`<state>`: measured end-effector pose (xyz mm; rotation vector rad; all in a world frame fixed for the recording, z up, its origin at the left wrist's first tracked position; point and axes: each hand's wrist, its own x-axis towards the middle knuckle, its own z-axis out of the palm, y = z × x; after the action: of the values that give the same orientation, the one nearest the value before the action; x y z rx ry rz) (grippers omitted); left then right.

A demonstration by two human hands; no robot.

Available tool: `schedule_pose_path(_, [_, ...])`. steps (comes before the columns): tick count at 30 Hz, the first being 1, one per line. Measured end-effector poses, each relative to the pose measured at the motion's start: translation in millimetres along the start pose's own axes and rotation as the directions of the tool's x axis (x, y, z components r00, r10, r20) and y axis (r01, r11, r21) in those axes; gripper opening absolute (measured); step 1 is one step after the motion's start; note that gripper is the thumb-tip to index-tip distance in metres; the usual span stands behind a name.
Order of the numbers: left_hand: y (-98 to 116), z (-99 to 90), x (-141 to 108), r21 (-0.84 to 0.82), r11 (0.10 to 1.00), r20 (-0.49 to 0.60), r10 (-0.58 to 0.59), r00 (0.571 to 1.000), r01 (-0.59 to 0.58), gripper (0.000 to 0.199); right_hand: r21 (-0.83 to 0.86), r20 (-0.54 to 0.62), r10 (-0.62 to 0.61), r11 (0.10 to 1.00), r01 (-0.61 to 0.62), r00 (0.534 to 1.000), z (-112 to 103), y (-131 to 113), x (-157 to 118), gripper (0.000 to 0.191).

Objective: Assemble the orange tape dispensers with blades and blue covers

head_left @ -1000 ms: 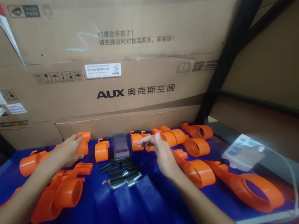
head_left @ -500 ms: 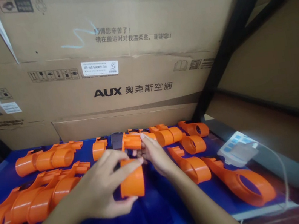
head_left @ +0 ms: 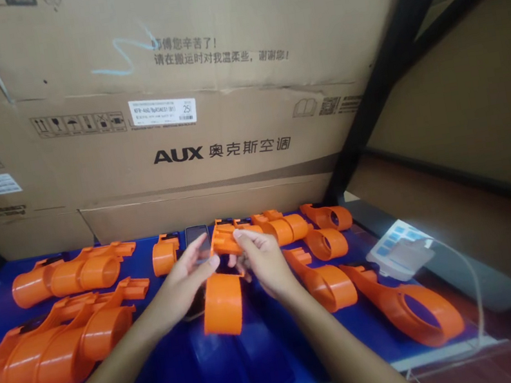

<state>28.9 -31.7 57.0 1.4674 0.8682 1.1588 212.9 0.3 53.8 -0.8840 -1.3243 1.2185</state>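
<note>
orange part (head_left: 222, 305), just one, hangs over the blue table (head_left: 144, 262), its upper end pinched by the right hand (head_left: 267, 258). the left hand (head_left: 177, 293) is just beside, fingers spread; touching or not, i cannot tell. one phone (head_left: 197, 234) lies behind; three rings (head_left: 67, 278) stand at rear left, one white box (head_left: 401, 255) at right.

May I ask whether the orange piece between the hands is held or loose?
Held: the right hand pinches the orange piece near its top.
</note>
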Motion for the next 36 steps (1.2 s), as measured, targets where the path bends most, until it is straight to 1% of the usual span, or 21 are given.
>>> schedule_pose_path(1, [-3, 1.5, 5, -0.097, 0.994, 0.018, -0.049, 0.999, 0.050, 0.055, -0.045, 0.019, -0.001, 0.999, 0.002, 1.000, 0, 1, 0, 0.047])
schedule_pose_path(2, [-6, 1.5, 8, -0.158, 0.984, 0.024, -0.075, 0.997, 0.078, 0.049, -0.105, 0.044, -0.004, 0.994, 0.009, 0.999, -2, 1, 1, 0.051])
schedule_pose_path(3, [-9, 0.0, 10, -0.195, 0.977, 0.008, -0.086, 0.996, 0.085, 0.044, -0.181, 0.072, -0.014, 0.983, 0.027, 0.997, -4, 1, 1, 0.056])
schedule_pose_path(5, [-13, -6.8, 10, -0.248, 0.967, -0.097, -0.089, 0.991, 0.063, 0.038, -0.368, 0.135, -0.049, 0.925, 0.096, 0.990, -12, -2, 1, 0.063])
schedule_pose_path(7, [-16, -15.4, 6, -0.317, 0.948, -0.198, -0.094, 0.976, 0.027, 0.036, -0.552, 0.217, -0.054, 0.817, 0.168, 0.975, -21, -6, 0, 0.061])
schedule_pose_path(8, [-18, -19.3, 4, -0.357, 0.934, -0.224, -0.097, 0.970, 0.011, 0.034, -0.622, 0.278, -0.012, 0.760, 0.189, 0.961, -25, -8, -1, 0.060])
schedule_pose_path(10, [-21, -25.0, -1, -0.417, 0.909, -0.237, -0.108, 0.965, -0.001, 0.032, -0.708, 0.399, 0.122, 0.671, 0.221, 0.909, -30, -11, -4, 0.059])
schedule_pose_path(12, [-23, -28.4, -3, -0.437, 0.899, -0.241, -0.118, 0.963, 0.000, 0.033, -0.750, 0.466, 0.239, 0.617, 0.237, 0.852, -32, -11, -6, 0.060])
schedule_pose_path(13, [-23, -29.6, -4, -0.439, 0.899, -0.246, -0.119, 0.962, -0.001, 0.033, -0.762, 0.476, 0.275, 0.604, 0.236, 0.835, -32, -10, -6, 0.061])
schedule_pose_path(16, [-25, -33.5, -4, -0.448, 0.894, -0.273, -0.128, 0.954, -0.008, 0.030, -0.764, 0.482, 0.304, 0.605, 0.224, 0.822, -29, -8, -5, 0.064])
schedule_pose_path(20, [-25, -38.2, -3, -0.499, 0.867, -0.314, -0.189, 0.930, 0.008, 0.028, -0.741, 0.518, 0.287, 0.621, 0.255, 0.805, -28, -5, -3, 0.062])
schedule_pose_path(23, [-23, -38.5, -3, -0.504, 0.864, -0.318, -0.198, 0.927, 0.012, 0.029, -0.728, 0.540, 0.275, 0.626, 0.278, 0.795, -27, -3, -4, 0.060])
schedule_pose_path(28, [-21, -35.2, -4, -0.497, 0.868, -0.324, -0.191, 0.926, 0.005, 0.029, -0.722, 0.524, 0.271, 0.644, 0.252, 0.807, -24, 1, -5, 0.060])
schedule_pose_path(32, [-21, -29.7, -4, -0.509, 0.861, -0.338, -0.206, 0.918, 0.006, 0.030, -0.702, 0.549, 0.258, 0.658, 0.271, 0.795, -20, -2, -6, 0.052])
schedule_pose_path(36, [-21, -24.5, -6, -0.546, 0.837, -0.319, -0.250, 0.914, 0.038, 0.031, -0.670, 0.564, 0.247, 0.694, 0.263, 0.788, -19, -4, -5, 0.049])
